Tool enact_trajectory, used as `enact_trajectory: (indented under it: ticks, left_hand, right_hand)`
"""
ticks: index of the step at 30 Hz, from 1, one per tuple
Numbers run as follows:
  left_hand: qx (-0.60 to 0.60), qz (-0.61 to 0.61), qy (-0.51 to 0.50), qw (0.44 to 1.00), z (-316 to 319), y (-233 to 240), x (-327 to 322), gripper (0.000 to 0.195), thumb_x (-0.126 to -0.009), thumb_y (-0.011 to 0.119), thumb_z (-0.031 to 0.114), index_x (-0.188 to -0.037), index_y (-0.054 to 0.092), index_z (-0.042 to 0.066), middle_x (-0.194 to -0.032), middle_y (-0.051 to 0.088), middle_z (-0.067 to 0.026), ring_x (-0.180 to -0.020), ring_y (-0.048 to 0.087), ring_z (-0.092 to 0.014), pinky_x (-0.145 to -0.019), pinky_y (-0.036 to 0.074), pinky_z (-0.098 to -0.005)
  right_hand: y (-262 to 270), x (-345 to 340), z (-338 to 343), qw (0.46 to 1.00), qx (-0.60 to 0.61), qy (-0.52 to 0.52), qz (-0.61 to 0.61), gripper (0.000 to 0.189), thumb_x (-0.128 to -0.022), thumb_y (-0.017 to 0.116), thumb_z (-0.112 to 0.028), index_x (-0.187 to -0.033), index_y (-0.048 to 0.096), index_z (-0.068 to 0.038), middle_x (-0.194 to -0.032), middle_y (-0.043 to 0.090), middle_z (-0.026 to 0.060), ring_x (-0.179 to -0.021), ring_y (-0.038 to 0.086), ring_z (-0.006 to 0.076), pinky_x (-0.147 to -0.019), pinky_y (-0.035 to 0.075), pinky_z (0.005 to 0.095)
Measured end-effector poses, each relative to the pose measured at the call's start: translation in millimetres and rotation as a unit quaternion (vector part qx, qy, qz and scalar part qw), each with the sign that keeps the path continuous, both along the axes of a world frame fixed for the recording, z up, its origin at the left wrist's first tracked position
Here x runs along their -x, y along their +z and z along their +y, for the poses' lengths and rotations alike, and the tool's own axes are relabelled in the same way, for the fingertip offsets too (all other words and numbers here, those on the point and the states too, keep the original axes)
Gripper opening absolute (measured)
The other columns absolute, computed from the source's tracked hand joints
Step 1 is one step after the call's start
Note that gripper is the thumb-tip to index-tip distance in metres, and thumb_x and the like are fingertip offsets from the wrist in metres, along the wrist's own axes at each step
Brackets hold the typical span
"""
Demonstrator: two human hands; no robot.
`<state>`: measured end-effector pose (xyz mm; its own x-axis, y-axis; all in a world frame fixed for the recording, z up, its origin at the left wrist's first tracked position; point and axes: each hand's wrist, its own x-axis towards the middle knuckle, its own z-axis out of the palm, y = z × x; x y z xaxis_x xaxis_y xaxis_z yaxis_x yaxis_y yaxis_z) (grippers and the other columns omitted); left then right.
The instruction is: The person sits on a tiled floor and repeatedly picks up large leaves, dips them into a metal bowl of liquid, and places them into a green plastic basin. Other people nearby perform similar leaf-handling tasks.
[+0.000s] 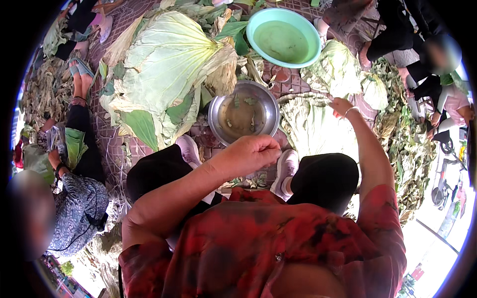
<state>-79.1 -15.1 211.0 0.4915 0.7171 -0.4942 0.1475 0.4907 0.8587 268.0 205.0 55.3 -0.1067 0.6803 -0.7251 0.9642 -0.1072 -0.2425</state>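
Observation:
My left hand [262, 149] is above the near rim of a steel basin [275, 126] holding murky water and leaf scraps. Its thumb and fingers are drawn together, and no object shows in them. My right hand [341, 108], with a pale bracelet at the wrist, is at the far edge of a pile of large pale leaves [305, 119] beside the basin; whether its curled fingers grip a leaf is unclear. A much larger heap of broad, pale-green, radially veined leaves [164, 63], like lotus leaves, lies at the upper left.
A turquoise basin of water [283, 41] stands beyond the steel one. My shoes [286, 171] flank the steel basin's near side. Withered leaves [406, 149] are banked at the right. White strings [119, 167] trail over red paving at the left. Other people [80, 208] sit at both sides.

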Motion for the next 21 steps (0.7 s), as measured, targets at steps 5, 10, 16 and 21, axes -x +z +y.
enact_trajectory:
  ticks: [5, 10, 16, 21]
  left_hand:
    - [-0.020, -0.004, 0.071, 0.997, 3, 13, 36, 0.021, -0.083, 0.050, 0.018, -0.094, 0.052, 0.001, -0.078, 0.056, -0.0014, -0.074, 0.051, -0.006, -0.068, 0.042, -0.0211]
    - [0.022, -0.056, 0.147, 0.987, -8, 22, 62, 0.019, -0.082, 0.052, 0.016, -0.093, 0.053, 0.000, -0.079, 0.056, -0.0006, -0.073, 0.050, -0.006, -0.067, 0.041, -0.0202]
    - [0.011, -0.057, 0.153, 0.986, -15, 24, 79, 0.018, -0.084, 0.051, 0.015, -0.096, 0.053, 0.001, -0.079, 0.054, -0.0004, -0.074, 0.048, -0.005, -0.066, 0.041, -0.0201]
    - [0.024, -0.104, 0.155, 0.982, -16, 28, 87, 0.018, -0.085, 0.048, 0.015, -0.098, 0.051, 0.002, -0.081, 0.054, -0.0003, -0.076, 0.049, -0.005, -0.066, 0.042, -0.0203]
  right_hand:
    - [34, 160, 79, 0.989, -0.067, 0.095, 0.092, 0.030, -0.079, 0.049, -0.035, -0.088, 0.054, -0.006, -0.069, 0.057, 0.0041, -0.055, 0.055, 0.0105, -0.043, 0.041, 0.0227]
    - [-8, 315, 75, 0.961, -0.077, 0.130, 0.231, 0.032, -0.075, 0.052, -0.034, -0.086, 0.057, -0.005, -0.075, 0.060, 0.0070, -0.063, 0.057, 0.0129, -0.055, 0.045, 0.0275]
    - [-76, 421, 78, 0.950, -0.160, 0.053, 0.262, 0.075, -0.069, 0.059, -0.042, -0.124, 0.032, 0.001, -0.122, 0.040, 0.0214, -0.111, 0.041, 0.0316, -0.092, 0.034, 0.0330]
    - [-86, 451, 82, 0.954, -0.221, 0.012, 0.205, 0.075, -0.057, 0.067, -0.041, -0.116, 0.042, -0.002, -0.113, 0.048, 0.0185, -0.104, 0.048, 0.0290, -0.088, 0.038, 0.0323]
